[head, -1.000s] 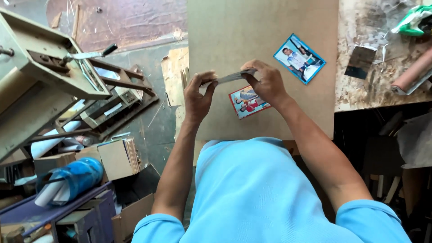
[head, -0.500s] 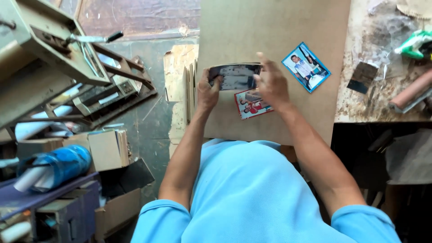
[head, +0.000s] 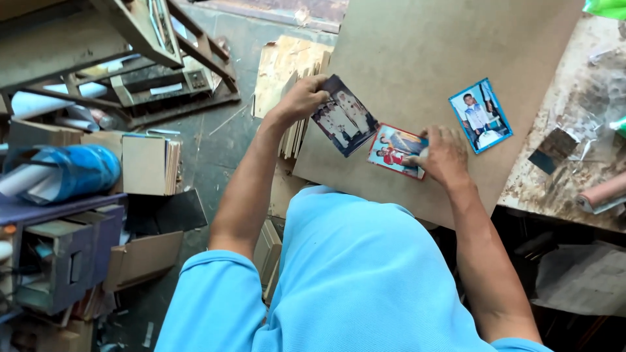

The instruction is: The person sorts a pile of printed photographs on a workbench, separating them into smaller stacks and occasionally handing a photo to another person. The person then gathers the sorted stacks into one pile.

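Left hand (head: 301, 99) pinches the corner of a dark group photo (head: 343, 115) between thumb and fingers, holding it tilted just above the brown board (head: 404, 52) on the bench (head: 574, 130). Right hand (head: 445, 155) lies flat, fingers pressed together on the right edge of a red-bordered photo (head: 394, 148) lying on the board, just below the held one. Blue-bordered photo (head: 480, 116) lies beyond the right fingers, apart. Pink roll (head: 603, 192) further right on bench.
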